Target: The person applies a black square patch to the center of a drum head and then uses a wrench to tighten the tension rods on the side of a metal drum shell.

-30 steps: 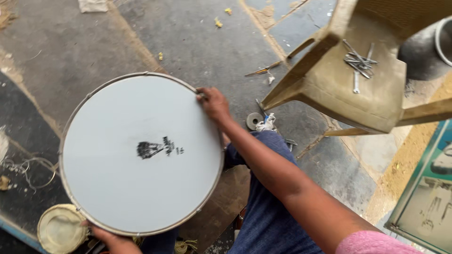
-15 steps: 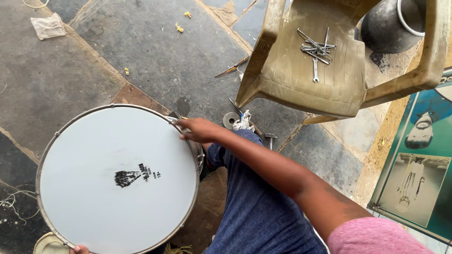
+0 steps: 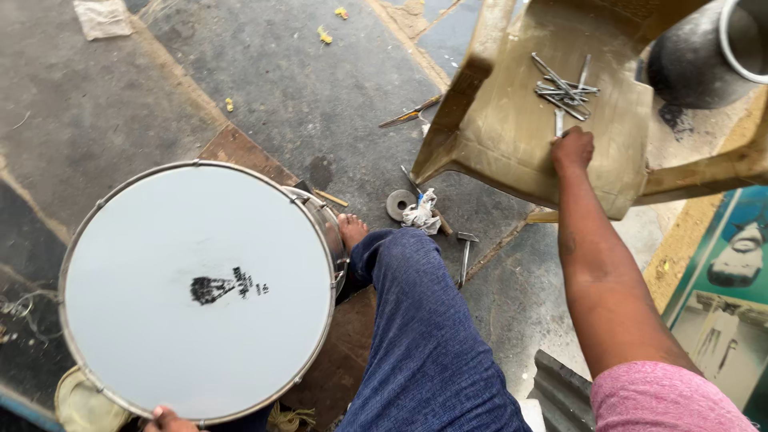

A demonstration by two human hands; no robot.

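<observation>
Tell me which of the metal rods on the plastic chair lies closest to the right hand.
The single short rod lying apart below the crossed pile of rods on the chair seat. It points toward the right hand, whose knuckles sit just beneath it; the rest lie farther up.

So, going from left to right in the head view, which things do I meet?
Round white drum with metal rim → flat grey metal ring on the floor → small hammer → right hand on tan plastic chair → dark metal pot.

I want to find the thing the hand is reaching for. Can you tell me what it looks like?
Look at the tan plastic chair at the top right. On its seat, just above the right hand, lies a small heap of thin silvery metal rods, crossed like pick-up sticks. Nothing else rests on the seat; the other tools lie on the stone floor.
</observation>
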